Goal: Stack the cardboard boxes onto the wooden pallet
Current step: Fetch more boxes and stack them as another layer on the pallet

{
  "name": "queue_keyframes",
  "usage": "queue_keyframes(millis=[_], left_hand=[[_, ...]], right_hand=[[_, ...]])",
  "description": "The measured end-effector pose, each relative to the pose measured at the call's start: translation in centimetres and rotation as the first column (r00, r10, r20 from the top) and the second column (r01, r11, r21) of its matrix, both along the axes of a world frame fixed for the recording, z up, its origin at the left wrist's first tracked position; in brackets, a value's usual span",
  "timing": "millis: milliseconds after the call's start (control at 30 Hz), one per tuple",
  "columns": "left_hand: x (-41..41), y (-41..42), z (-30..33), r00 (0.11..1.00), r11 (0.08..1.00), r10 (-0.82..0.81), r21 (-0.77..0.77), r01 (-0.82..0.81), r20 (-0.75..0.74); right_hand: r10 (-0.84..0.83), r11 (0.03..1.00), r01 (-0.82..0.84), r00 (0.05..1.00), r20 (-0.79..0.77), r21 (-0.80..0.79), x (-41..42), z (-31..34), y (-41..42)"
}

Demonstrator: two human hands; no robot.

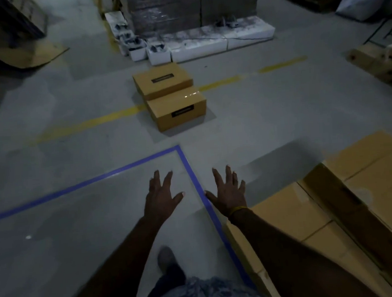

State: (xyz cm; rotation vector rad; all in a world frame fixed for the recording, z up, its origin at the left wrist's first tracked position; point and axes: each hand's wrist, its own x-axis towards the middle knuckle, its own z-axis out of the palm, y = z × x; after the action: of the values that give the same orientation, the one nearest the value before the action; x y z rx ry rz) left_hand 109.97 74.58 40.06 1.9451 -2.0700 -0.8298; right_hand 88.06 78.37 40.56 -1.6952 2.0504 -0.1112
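1. Left hand (162, 195): extended over the grey floor (72, 134), fingers spread and straight, holding nothing.
2. Right hand (229, 191): extended alongside, fingers spread, holding nothing; yellow band (237, 209) at the wrist.
3. Near cardboard box (178, 111): on the floor ahead, touching the far cardboard box (163, 83), both across a yellow line (90, 124).
4. Stacked cartons (335, 207): near right, beside the blue tape outline (192, 172).
5. Wrapped pallet load (193, 8): far centre, white boxes (205, 43) at its base.
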Motion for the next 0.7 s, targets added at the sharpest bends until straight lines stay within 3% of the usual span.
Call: queue_keyframes(millis=[300,700], left_hand=[[6.3,-17.3,1.2,0.996,0.996,-0.087,-0.013,0.087,0.037],[5.3,-38.7,-0.2,0.990,0.990,-0.138,-0.019,0.139,0.038]], right_hand=[[-0.056,0.998,0.056,0.998,-0.014,0.009,8.0,1.8,-15.4],[-0.114,0.993,0.114,0.993,-0.014,0.008,7.9,-0.8,-37.4]])
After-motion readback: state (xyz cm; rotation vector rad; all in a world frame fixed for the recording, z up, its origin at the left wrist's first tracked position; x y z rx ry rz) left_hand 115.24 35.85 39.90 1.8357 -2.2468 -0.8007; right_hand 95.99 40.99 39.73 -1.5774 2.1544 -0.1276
